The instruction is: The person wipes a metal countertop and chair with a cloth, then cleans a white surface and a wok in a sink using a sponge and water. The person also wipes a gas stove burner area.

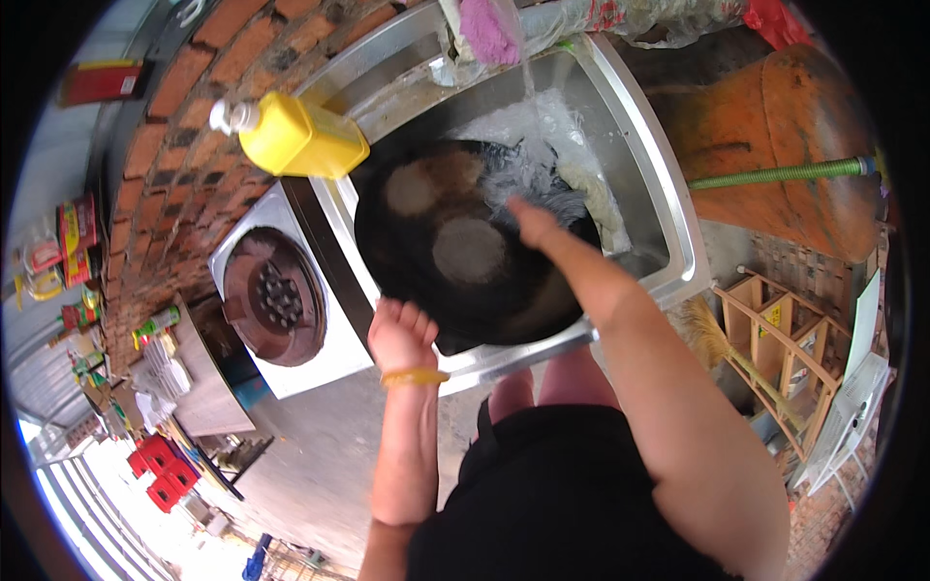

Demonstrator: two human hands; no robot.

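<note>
A large black wok (472, 250) is tilted inside a stainless steel sink (650, 178), with pale worn patches on its inner surface. My left hand (401, 335), a yellow band at its wrist, is closed at the wok's near-left rim. Over the inside of the wok, my right hand (534, 221) is blurred, beside the splashing water (530, 174). Whether its fingers hold anything cannot be made out. A stream of water falls from above into the wok's far right part. A greenish-grey cloth (592, 196) lies along the sink's right side.
A yellow pump bottle (309, 138) stands at the sink's far-left corner. Left of the sink is a gas burner (280, 298). Pink cloth (490, 29) hangs by the water outlet. On the right are a green ribbed hose (781, 173), a straw broom (705, 330) and a wooden rack (781, 334).
</note>
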